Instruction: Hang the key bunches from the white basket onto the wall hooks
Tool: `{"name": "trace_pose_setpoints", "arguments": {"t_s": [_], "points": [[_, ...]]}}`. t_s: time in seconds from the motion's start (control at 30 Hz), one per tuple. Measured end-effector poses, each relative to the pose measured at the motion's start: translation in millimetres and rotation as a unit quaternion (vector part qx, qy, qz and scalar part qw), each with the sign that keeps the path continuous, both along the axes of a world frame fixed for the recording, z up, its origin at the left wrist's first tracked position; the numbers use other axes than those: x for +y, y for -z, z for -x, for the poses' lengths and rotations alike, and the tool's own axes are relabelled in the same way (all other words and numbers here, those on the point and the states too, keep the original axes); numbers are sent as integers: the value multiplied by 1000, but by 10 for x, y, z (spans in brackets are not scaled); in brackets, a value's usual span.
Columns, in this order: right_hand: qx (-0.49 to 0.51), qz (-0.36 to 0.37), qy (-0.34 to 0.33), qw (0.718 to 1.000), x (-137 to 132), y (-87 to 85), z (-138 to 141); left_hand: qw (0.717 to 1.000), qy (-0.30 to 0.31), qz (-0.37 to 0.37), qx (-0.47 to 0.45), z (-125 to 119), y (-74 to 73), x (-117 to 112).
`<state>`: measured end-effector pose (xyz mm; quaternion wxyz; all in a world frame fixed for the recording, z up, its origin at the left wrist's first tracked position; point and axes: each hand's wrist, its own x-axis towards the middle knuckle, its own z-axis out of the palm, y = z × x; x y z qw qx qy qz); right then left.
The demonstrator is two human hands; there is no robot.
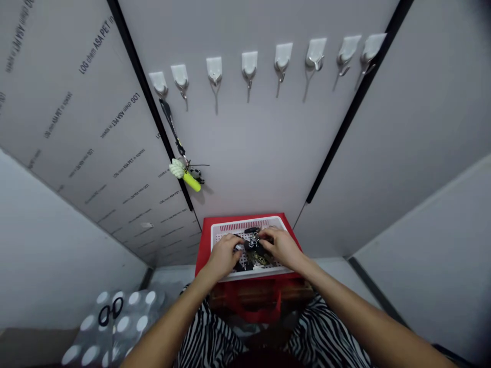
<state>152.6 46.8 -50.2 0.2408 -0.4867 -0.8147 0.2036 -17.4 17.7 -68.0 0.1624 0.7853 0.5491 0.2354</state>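
A white plastic basket with slotted sides stands before me, holding several dark keychains and small pieces. Over its middle is a black keychain with shiny metal clasps. My left hand reaches in from the left, thumb and fingers curled round its black end. From the right, my right hand pinches the same bunch near the clasps. Fingers hide part of it, so I cannot make out its full shape. A yellow-and-black piece lies below on the basket floor.
Beneath the basket is a red surface with a red strap in front. Several white adhesive hooks line the wall; a black-strapped keychain hangs at the far left. Black scissors lie on wrapped bottles at lower left.
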Motion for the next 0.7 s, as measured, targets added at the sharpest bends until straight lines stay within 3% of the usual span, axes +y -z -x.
{"name": "trace_pose_setpoints", "arguments": {"t_s": [0.23,0.43,0.7], "points": [[-157,21,-26,987,-43,89,-163,997,4,42,58,-66,74,23],[-198,20,-37,979,-59,96,-120,997,-1,43,62,-208,23,37],[-224,21,-9,974,-31,113,-72,996,-60,28,52,-299,70,101]]}}
